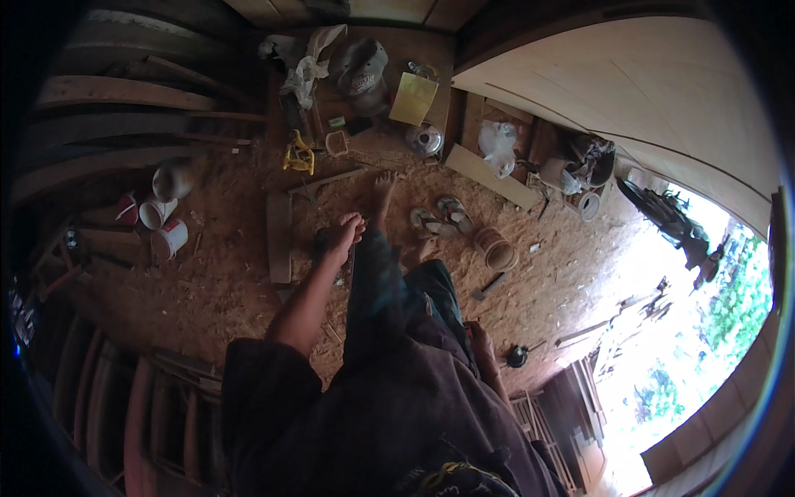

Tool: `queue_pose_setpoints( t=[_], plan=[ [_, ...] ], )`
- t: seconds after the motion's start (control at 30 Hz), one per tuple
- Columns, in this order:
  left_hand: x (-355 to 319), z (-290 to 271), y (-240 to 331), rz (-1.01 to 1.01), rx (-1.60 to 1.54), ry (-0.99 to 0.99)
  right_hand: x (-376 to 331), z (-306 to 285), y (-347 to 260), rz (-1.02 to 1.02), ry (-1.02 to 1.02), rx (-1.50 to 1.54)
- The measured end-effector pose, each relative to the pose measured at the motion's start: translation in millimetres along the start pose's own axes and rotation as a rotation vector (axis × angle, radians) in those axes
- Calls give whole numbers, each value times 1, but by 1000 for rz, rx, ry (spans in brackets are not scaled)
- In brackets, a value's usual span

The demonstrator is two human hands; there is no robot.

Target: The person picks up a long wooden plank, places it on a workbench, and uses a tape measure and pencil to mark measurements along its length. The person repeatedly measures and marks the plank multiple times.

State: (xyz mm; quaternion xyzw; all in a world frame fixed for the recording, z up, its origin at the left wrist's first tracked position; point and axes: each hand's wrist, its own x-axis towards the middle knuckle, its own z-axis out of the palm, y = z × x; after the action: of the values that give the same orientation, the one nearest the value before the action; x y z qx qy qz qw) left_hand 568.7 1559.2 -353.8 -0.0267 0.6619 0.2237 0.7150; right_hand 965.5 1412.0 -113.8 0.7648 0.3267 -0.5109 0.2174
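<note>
My left hand (pixel 348 233) is held out in front of me, beside my outstretched left leg (pixel 373 282) and bare foot (pixel 384 186). Its fingers are curled closed; what they hold, if anything, is too small to make out. Low at my right side, my right hand (pixel 479 338) rests next to my thigh, its fingers mostly hidden by the trousers. A pair of sandals (pixel 441 218) lies on the ground just past my right foot. To their right stands a brown bucket (pixel 497 250), with a dark flat-bladed tool (pixel 489 287) below it.
A wooden board (pixel 279 238) lies left of my hand. Farther off are a yellow tool (pixel 299 155), a cap (pixel 362 70), a yellow sheet (pixel 413 98) and a round metal object (pixel 425 139). White buckets (pixel 170 239) sit at left; a motorcycle (pixel 667 217) stands at right.
</note>
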Motion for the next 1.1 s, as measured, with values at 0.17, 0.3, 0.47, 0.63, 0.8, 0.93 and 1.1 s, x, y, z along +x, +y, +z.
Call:
queue_pose_setpoints(
  t=[0.17, 0.3, 0.47, 0.63, 0.8, 0.93, 1.1],
  plan=[
    [-1, 32, 24, 44, 2, 10, -1, -1, -4, 15, 6, -11],
    [-5, 47, 13, -1, 83, -25, -5, -2, -9, 29, -10, 10],
    [-8, 46, -16, -67, 169, -45, -6, -1, -10, 67, -11, -42],
    [-4, 30, -38, -59, 227, -24, -9, -2, -2, 16, 36, -38],
    [-5, 21, -42, -25, 229, -24, -19, -5, 8, 51, 72, -80],
    [-12, 24, -36, -11, 213, -23, -26, -8, 29, 132, 74, -129],
    [-18, 39, -33, 3, 238, -73, -22, -11, 56, 133, 127, -10]
  ],
)
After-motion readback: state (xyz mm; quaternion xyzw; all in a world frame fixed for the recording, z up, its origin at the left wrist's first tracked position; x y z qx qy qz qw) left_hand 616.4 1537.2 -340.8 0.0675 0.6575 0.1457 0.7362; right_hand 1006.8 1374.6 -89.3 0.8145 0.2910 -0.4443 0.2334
